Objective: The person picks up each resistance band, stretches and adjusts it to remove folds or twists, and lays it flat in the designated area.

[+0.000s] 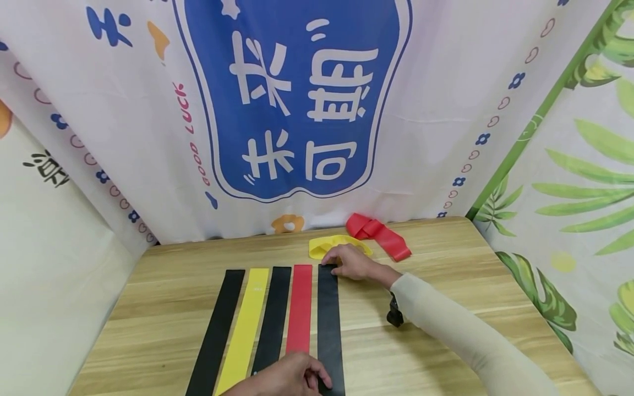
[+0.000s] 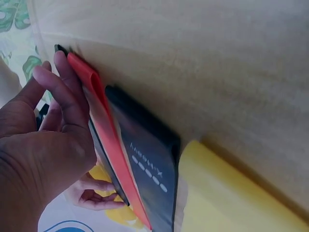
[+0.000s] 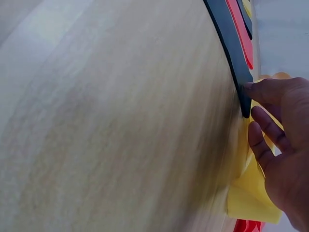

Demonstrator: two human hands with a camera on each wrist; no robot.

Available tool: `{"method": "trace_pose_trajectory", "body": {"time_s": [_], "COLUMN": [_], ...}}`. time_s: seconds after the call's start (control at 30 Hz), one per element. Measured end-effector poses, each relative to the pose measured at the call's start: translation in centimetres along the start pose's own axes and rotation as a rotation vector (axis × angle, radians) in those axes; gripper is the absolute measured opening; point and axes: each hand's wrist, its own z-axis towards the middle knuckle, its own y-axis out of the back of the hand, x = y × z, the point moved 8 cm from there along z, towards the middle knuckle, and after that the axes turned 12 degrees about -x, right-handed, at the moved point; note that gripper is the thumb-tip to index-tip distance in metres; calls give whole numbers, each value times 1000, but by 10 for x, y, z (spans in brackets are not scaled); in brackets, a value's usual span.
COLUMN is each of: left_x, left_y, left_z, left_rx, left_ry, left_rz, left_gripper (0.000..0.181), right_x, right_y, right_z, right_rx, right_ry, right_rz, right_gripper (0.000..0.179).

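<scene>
Head feed as dial, 12 at the table's far edge. I have five flat strips side by side on the wooden table (image 1: pixel 396 352). Counting from 9 to 3 o'clock: first black strip (image 1: pixel 218 330), yellow strip (image 1: pixel 245 324), second black strip (image 1: pixel 274 324), red strip (image 1: pixel 299 308), third black strip (image 1: pixel 329 324).

Right hand (image 1: pixel 349 261): at the third black strip's 12 o'clock end. I read the thumb touching the strip, fingers gently bent just beside its tip; cannot tell whether they pinch it. Left hand (image 1: pixel 292 377): near the 6 o'clock ends, over the red and third black strips, fingers loosely bent and apart, no hold visible; cannot tell whether the fingertips touch.

Left wrist feed: the red strip's near end is doubled over; the second black strip carries pale lettering.

Edges: the third black strip's 12 o'clock end reaches toward a bunched yellow band (image 1: pixel 322 246); a folded red band (image 1: pixel 391 242) lies at 1, near the table's far edge. Toward 3 o'clock I see wood running out to the table's side edge, crossed by the right sleeve (image 1: pixel 460 330).
</scene>
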Motion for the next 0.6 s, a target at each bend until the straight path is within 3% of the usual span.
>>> {"method": "trace_pose_trajectory", "body": {"time_s": [0.07,0.13,0.4,0.6], "left_x": [4,-3,-75,-91], "left_y": [1,2,6,20], "left_z": [1,-2,-28,-30], "left_rx": [17,12,-36,-114], "left_ry": [-13,9,58,82], "left_rz": [13,34,113,94], "left_gripper": [20,21,18,14], "right_x": [4,6,9,12], "right_y": [2,4,10,16], "right_z": [-2,-3,-13,-23], "right_rx": [-13,-26,-40,-44], "right_ry": [7,19,22,36], "right_rz": [-8,-10,43,74], "right_gripper": [25,24,20,21]}}
